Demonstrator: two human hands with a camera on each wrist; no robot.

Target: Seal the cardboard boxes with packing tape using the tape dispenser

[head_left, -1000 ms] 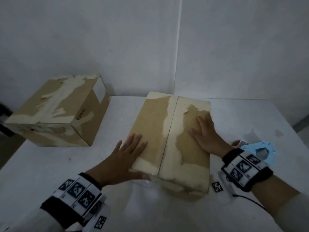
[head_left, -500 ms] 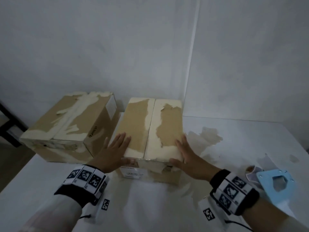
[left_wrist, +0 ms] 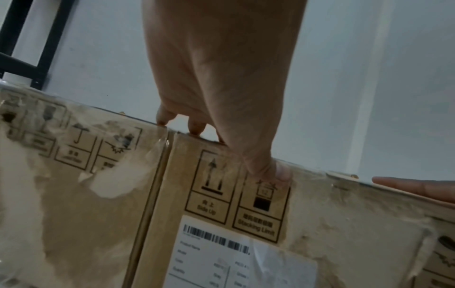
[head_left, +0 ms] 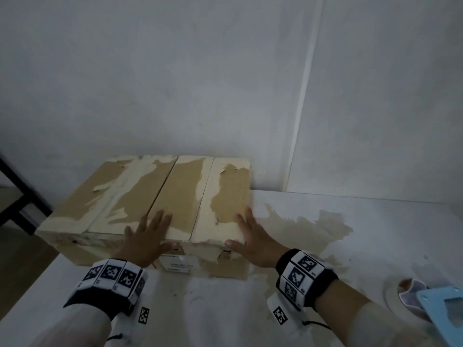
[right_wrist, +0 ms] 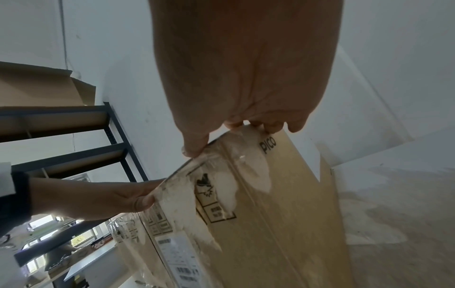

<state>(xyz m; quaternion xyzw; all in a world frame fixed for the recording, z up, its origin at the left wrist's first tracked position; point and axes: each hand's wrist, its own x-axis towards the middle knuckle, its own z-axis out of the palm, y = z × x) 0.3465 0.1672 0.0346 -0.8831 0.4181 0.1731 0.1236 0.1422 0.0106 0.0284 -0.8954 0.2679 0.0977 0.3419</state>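
Two worn cardboard boxes stand side by side against the wall: the left box (head_left: 107, 204) and the right box (head_left: 220, 196), touching along their long sides. My left hand (head_left: 150, 231) lies flat on the right box's near left top, thumb on the front face (left_wrist: 320, 224). My right hand (head_left: 250, 234) lies flat along the near right corner (right_wrist: 283, 214), thumb on the front edge. Clear tape film covers that front edge. The light blue tape dispenser (head_left: 446, 306) with its roll (head_left: 411, 289) lies on the table at the lower right, away from both hands.
The white table (head_left: 225, 314) carries a brownish stain (head_left: 313, 229) right of the boxes. The wall rises directly behind the boxes. A black metal shelf frame (head_left: 20, 194) stands beyond the table's left edge.
Both hands have slid the right box away and to the left until it stands beside the left box at the wall. The dispenser has stayed in place.
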